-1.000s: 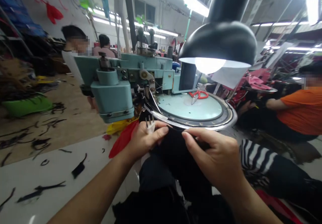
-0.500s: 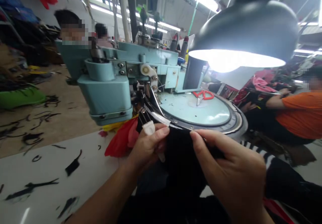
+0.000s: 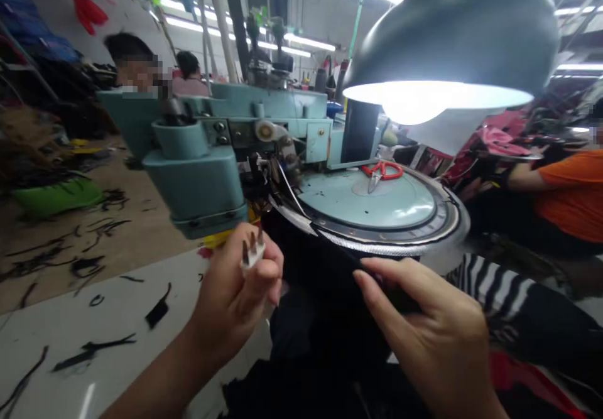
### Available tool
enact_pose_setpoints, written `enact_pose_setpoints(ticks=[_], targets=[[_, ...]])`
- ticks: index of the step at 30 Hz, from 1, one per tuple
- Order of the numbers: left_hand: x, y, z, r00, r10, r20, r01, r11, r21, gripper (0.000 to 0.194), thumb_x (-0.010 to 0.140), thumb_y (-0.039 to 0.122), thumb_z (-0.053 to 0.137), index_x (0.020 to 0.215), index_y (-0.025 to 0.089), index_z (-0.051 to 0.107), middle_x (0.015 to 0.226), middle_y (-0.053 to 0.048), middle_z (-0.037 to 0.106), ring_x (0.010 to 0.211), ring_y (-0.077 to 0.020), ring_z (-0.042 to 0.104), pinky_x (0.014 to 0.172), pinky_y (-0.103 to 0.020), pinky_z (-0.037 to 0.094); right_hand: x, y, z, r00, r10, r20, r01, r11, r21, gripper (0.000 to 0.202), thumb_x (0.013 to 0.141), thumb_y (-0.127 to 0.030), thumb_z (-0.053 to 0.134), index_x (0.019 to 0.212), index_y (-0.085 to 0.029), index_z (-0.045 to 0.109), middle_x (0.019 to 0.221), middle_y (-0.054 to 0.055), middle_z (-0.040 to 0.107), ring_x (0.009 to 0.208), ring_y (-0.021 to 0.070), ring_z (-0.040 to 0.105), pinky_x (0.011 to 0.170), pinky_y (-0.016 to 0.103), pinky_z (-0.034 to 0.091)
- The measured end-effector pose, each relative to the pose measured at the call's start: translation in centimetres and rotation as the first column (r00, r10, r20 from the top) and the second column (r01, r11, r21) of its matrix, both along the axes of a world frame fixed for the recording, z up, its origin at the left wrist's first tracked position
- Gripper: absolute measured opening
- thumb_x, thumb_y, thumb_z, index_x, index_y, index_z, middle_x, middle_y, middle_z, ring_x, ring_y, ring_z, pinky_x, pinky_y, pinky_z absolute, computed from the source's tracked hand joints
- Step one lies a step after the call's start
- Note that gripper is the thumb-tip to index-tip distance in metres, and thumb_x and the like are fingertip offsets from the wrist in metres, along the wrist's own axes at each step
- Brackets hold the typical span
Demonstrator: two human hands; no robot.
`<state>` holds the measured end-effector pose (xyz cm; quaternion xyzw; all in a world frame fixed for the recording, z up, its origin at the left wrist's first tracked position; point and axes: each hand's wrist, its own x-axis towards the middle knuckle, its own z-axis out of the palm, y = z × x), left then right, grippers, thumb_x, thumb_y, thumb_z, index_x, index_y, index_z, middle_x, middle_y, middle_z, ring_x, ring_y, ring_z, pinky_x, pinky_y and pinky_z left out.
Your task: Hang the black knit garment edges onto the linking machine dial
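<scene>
My left hand (image 3: pixel 242 287) is closed round a small white-handled tool (image 3: pixel 253 254) with three metal prongs pointing up. It is to the left of the dial and apart from it. My right hand (image 3: pixel 424 318) pinches the edge of a black fabric (image 3: pixel 325 293) between thumb and fingertips. The fabric hangs in front of a linking machine's round dial, below its toothed metal ring (image 3: pixel 377 248). Red-handled scissors (image 3: pixel 385 170) lie on the light-blue dial plate (image 3: pixel 330 200). How the fabric sits on the ring's points is too dark to make out.
The blue machine head (image 3: pixel 193 183) stands at the left of the dial. A lit lamp (image 3: pixel 447 48) hangs low over the right side. Black scraps (image 3: pixel 157 306) litter the floor, near a green basin (image 3: pixel 56 193). A co-worker in an orange shirt (image 3: pixel 572 186) sits at right; two people sit behind the machine.
My left hand has moved left and down, away from the dial edge, and the tool's prongs have turned upward. My right hand keeps its pinch on the fabric, slightly lower. The view has shifted a little.
</scene>
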<state>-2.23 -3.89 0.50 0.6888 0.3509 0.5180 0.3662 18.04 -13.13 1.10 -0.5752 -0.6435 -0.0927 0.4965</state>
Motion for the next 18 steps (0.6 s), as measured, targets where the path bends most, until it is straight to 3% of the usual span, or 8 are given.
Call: enact_pose_setpoints(ticks=[2, 4, 8, 13, 18], targets=[[0.5, -0.1, -0.9, 0.998, -0.044, 0.048, 0.048, 0.994, -0.096, 0.045, 0.087, 0.061, 0.060, 0.072, 0.019, 0.057, 0.049, 0.003, 0.053, 0.040, -0.0086, 0.047, 0.041, -0.020, 0.038, -0.8, 0.8, -0.3, 0.999, -0.026, 0.036, 0.024, 0.998, 0.057, 0.009, 0.090, -0.021, 0.065, 0.093, -0.019, 0.074, 0.076, 0.002, 0.073, 0.065, 0.0150, 0.069, 0.064, 0.024, 0.053], [1.5, 0.3, -1.8, 0.994, -0.029, 0.101, 0.050, 0.975, -0.215, 0.037, 0.080, 0.054, 0.072, 0.079, 0.018, 0.063, 0.045, 0.005, 0.051, 0.037, -0.0080, 0.045, 0.039, -0.019, 0.035, -1.2, 1.2, -0.6, 0.998, -0.032, 0.056, 0.028, 0.996, 0.079, 0.010, 0.090, -0.020, 0.064, 0.092, -0.018, 0.074, 0.079, 0.003, 0.075, 0.067, 0.0162, 0.070, 0.065, 0.025, 0.053], [3.8, 1.3, -2.9, 0.952, 0.011, 0.306, 0.115, 0.914, -0.389, 0.041, 0.066, 0.046, 0.085, 0.089, 0.016, 0.068, 0.049, 0.006, 0.054, 0.039, -0.0066, 0.045, 0.037, -0.016, 0.034, -1.4, 1.1, -0.7, 0.998, -0.023, 0.060, 0.017, 0.996, 0.093, 0.010, 0.091, -0.018, 0.064, 0.094, -0.018, 0.073, 0.079, 0.002, 0.075, 0.069, 0.0153, 0.071, 0.068, 0.024, 0.053], [4.8, 2.1, -2.9, 0.870, -0.021, 0.492, 0.254, 0.875, -0.412, 0.033, 0.069, 0.040, 0.084, 0.082, 0.015, 0.066, 0.051, 0.008, 0.052, 0.037, -0.0019, 0.038, 0.035, -0.012, 0.028, -1.7, 1.1, -0.5, 0.996, -0.024, 0.087, 0.016, 0.996, 0.092, 0.009, 0.090, -0.018, 0.065, 0.094, -0.018, 0.073, 0.079, 0.001, 0.075, 0.068, 0.0144, 0.071, 0.067, 0.024, 0.052], [4.5, 2.3, -2.8, 0.758, -0.097, 0.645, 0.451, 0.793, -0.410, 0.031, 0.067, 0.036, 0.083, 0.079, 0.016, 0.061, 0.051, 0.009, 0.049, 0.035, -0.0008, 0.036, 0.034, -0.011, 0.028, -2.0, 0.7, -0.1, 0.992, -0.064, 0.108, 0.055, 0.995, 0.081, 0.010, 0.091, -0.019, 0.065, 0.095, -0.020, 0.074, 0.082, 0.001, 0.077, 0.069, 0.0154, 0.073, 0.067, 0.025, 0.054]])
